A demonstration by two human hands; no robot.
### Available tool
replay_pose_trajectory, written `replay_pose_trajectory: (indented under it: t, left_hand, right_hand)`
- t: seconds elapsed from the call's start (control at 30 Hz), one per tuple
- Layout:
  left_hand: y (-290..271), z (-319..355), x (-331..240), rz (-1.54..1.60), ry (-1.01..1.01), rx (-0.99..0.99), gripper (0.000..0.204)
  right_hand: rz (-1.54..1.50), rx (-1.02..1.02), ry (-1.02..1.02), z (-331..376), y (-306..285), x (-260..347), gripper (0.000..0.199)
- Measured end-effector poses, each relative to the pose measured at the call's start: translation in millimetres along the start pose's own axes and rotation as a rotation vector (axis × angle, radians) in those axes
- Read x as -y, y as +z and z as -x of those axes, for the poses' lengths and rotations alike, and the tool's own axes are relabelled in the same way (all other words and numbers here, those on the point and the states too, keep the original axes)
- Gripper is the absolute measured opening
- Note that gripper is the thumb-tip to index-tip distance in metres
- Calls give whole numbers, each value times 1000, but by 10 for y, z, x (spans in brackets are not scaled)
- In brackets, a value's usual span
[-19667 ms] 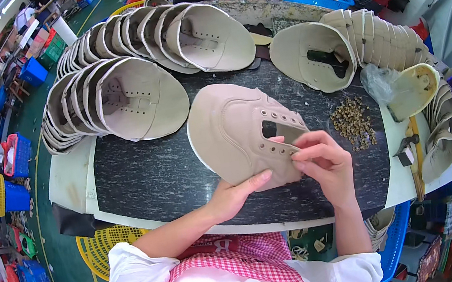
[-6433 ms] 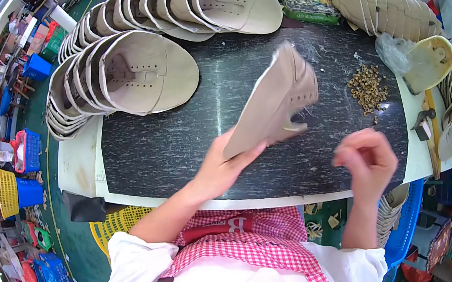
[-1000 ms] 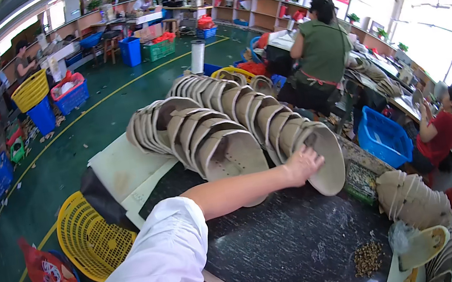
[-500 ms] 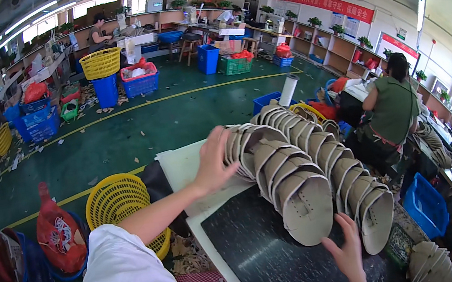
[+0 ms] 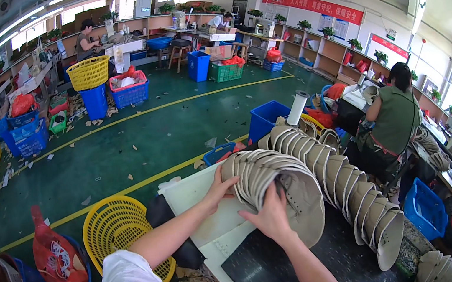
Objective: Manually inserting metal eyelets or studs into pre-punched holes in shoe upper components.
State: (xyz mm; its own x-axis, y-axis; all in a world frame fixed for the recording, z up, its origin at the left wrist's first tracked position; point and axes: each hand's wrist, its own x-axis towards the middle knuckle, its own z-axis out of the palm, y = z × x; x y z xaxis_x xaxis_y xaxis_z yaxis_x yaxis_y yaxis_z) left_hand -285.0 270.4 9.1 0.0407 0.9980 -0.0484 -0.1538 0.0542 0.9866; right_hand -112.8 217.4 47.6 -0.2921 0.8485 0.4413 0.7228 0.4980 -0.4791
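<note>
A nested stack of beige shoe uppers [image 5: 303, 211] curves over the work table, its near end a broad upper with a row of eyelets. My left hand [image 5: 221, 191] presses against the stack's far left side, fingers curled round the edges. Closer to me, my right hand [image 5: 269, 211] grips the inner side of the same stack, its fingertips partly hidden inside the front upper. Just right of it, a second long row of shoe uppers [image 5: 353, 185] lies untouched on the table. Under both is a black speckled mat [image 5: 253, 268].
A white board [image 5: 193, 194] forms the table's left part. Yellow basket [image 5: 113, 219] and red bag [image 5: 60, 258] stand left of it. Beyond the rows are a blue bin [image 5: 264, 118] and white roll [image 5: 297, 108]. Co-workers sit at right, one in a green top [image 5: 393, 119]; a blue crate [image 5: 424, 208] is near.
My right hand has moved up and left from the near end onto the left stack. That stack is now squeezed together and turned, with both hands on it. The view has shifted slightly.
</note>
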Motion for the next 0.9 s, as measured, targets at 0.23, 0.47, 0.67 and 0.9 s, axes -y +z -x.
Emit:
replay_pose_trajectory:
  t: [0.23, 0.47, 0.67, 0.9]
  left_hand:
    - [70, 49, -31, 30, 51, -23, 102]
    - [496, 886, -723, 116, 414, 66, 98]
    - [2042, 1147, -759, 197, 565, 519, 96]
    - [3732, 1623, 13, 469, 110, 884, 92]
  right_hand:
    - [398, -95, -192, -232, 273, -174, 78]
    - [347, -329, -325, 265, -700, 316, 51]
    - [752, -535, 61, 1434, -1937, 57, 58]
    - [949, -346, 429, 2612, -2822, -200, 60]
